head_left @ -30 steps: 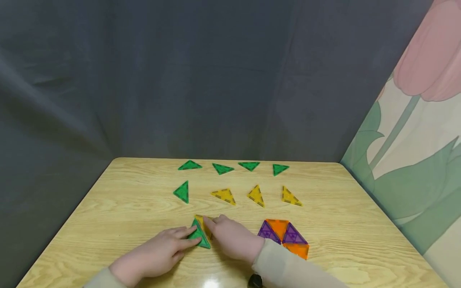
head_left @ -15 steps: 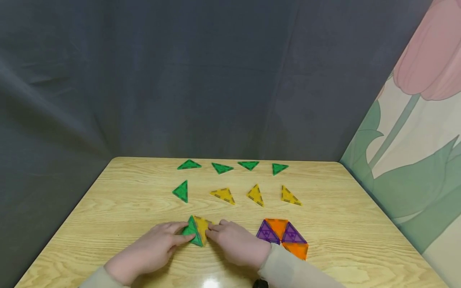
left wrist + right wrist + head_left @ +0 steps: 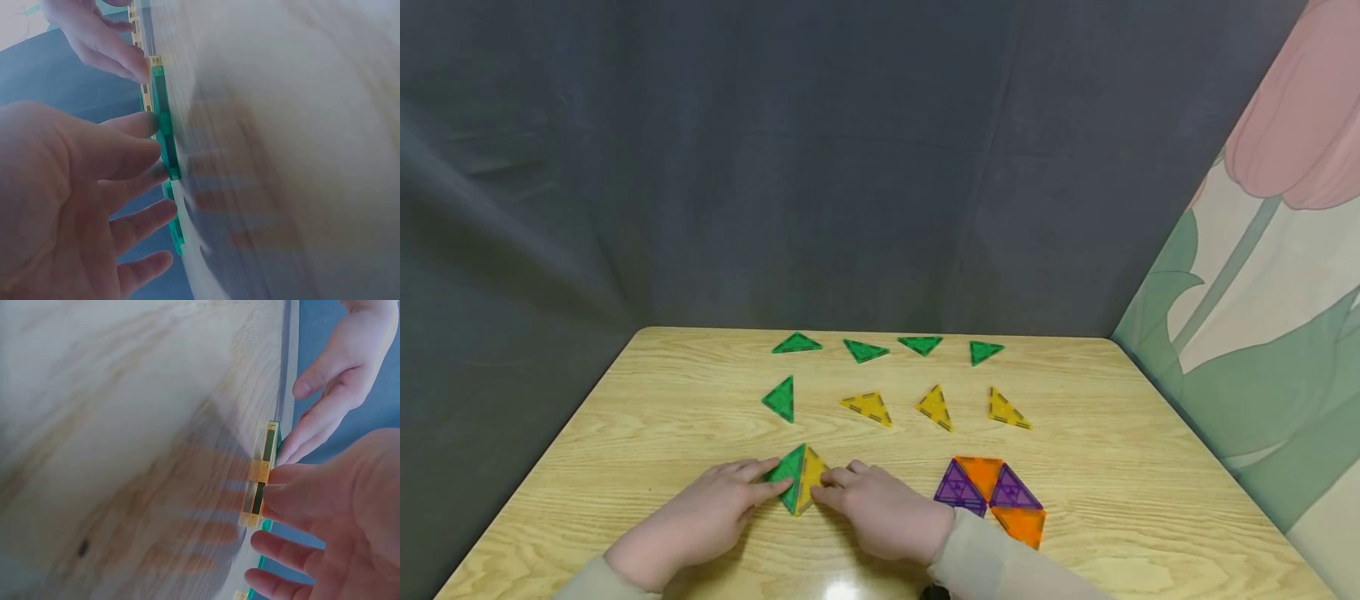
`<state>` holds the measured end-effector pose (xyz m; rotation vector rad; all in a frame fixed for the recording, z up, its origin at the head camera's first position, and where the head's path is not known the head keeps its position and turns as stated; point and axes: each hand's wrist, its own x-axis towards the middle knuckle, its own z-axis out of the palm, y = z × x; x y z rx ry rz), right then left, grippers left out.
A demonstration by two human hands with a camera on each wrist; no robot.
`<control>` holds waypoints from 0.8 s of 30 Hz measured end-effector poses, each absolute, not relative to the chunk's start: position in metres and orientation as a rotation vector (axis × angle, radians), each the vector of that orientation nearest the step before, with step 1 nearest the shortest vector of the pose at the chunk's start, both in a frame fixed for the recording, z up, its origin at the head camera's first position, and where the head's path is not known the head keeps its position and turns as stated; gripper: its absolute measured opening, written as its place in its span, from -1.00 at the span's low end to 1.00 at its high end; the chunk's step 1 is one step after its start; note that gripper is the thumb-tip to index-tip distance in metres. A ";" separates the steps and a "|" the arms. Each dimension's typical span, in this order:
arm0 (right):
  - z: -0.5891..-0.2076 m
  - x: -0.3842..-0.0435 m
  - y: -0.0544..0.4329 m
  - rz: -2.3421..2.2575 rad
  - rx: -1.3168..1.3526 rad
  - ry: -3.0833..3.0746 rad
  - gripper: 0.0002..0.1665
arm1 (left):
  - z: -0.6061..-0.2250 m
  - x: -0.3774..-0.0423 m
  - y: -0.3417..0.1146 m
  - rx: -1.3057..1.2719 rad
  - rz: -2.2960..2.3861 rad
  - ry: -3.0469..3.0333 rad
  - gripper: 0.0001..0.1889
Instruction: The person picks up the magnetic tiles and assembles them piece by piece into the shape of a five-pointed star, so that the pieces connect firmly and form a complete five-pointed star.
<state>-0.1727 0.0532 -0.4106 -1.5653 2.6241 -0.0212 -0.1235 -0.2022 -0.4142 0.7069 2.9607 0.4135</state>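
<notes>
Fingers, left hand (image 3: 718,504): parted, thumb and forefinger touching the green tile (image 3: 793,467), unclamped. Green tile: on the table (image 3: 625,433), edge to edge with the yellow tile (image 3: 810,470) at its right. Right hand (image 3: 883,510): fingers parted, thumb and forefinger against the yellow tile. Advice: I should press evenly from both sides, low and flat, so neither tile rides up.

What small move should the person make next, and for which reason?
I would probably lift the left hand from the green triangle and reach for the loose green tile beyond it: the green triangle and the yellow triangle already seem to meet edge to edge, and the right hand touches the yellow one, so it could steady the pair.
</notes>
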 end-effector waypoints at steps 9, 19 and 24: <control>-0.401 -0.175 0.053 -0.019 -1.464 2.595 -0.12 | -0.412 -0.127 -0.205 0.714 0.465 2.942 -0.54; -0.362 -0.252 0.091 -0.198 -0.992 2.646 -0.02 | -0.398 -0.196 -0.229 0.544 0.468 3.024 -0.48; -0.380 -0.274 0.103 -0.131 -1.046 2.587 -0.02 | -0.406 -0.222 -0.229 0.509 0.446 2.966 -0.48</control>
